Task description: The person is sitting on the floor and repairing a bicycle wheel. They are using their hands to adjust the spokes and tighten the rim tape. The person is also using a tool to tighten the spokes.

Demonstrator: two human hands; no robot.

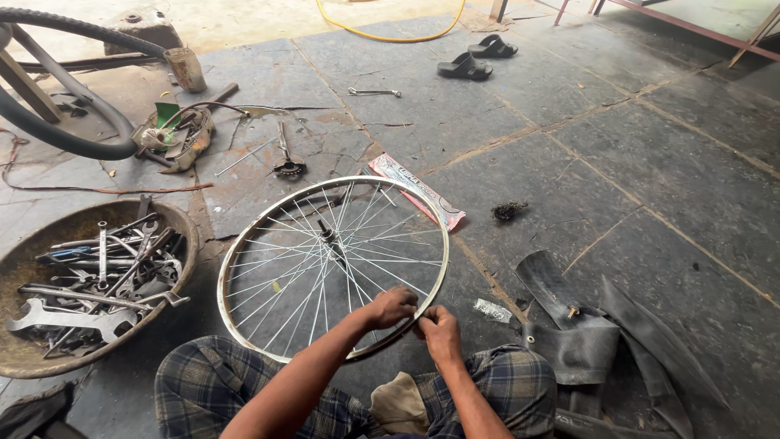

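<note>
Both hands pinch the near edge of the bare spoked wheel rim [333, 264], left hand [392, 307] and right hand [439, 329] almost touching. It looks light and stiff; rim better than thin spokes.

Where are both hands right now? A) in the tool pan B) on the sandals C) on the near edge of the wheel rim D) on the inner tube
C: the left hand and right hand meet on the near edge of the rim, fingers closed on it.
</note>
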